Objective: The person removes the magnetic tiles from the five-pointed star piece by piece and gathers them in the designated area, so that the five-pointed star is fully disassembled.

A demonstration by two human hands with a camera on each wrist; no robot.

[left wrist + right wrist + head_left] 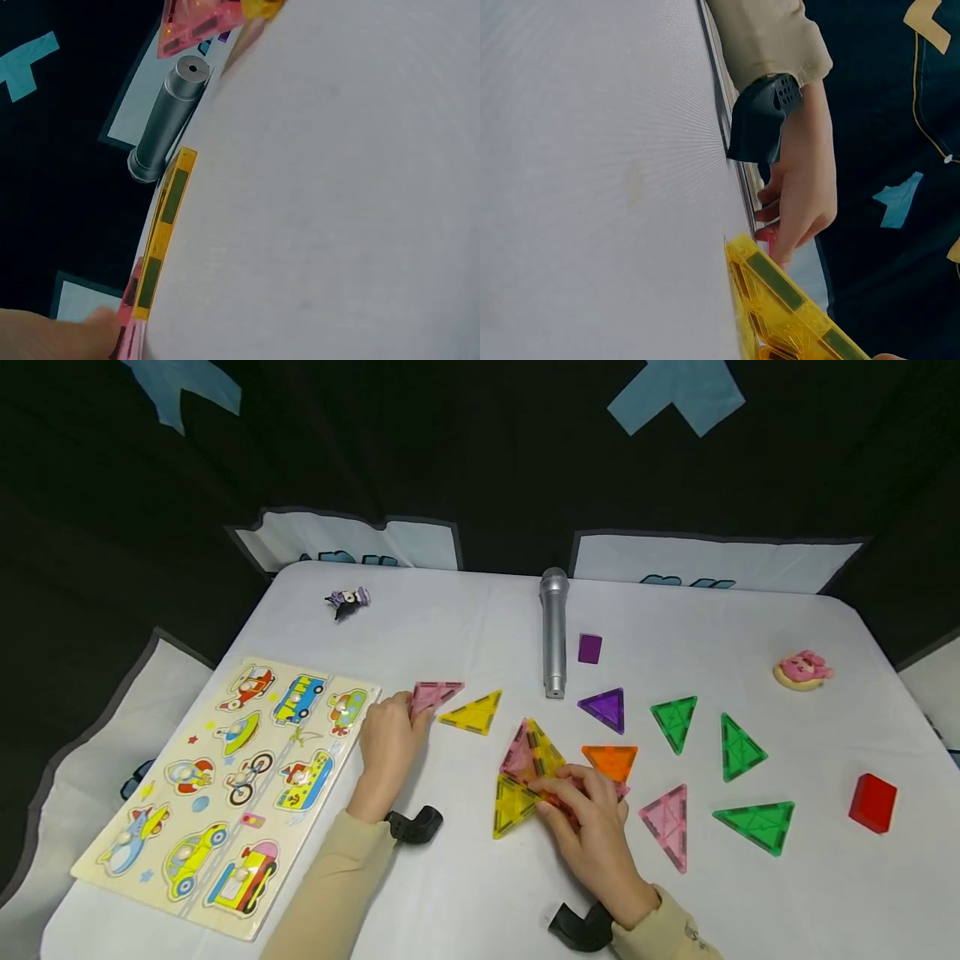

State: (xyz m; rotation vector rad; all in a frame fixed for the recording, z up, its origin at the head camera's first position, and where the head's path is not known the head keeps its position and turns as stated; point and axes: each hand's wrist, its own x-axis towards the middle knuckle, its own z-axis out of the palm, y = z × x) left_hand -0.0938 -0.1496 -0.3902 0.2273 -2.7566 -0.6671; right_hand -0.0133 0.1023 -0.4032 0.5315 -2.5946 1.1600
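Observation:
My left hand pinches a pink triangular magnetic tile beside the puzzle board. In the left wrist view, its thumb lies against the pink edge next to a yellow triangular tile. My right hand grips a raised magnetic-tile structure of pink and yellow triangles at its right side; its fingers hide part of it. An orange tile lies just beyond these fingers. In the right wrist view, one yellow face of the structure stands tilted up from the table.
A wooden vehicle puzzle board lies at left. Behind the structure are a silver microphone, a purple block and a purple tile. Rightward lie a pink tile, green tiles, a red block and a pink figurine.

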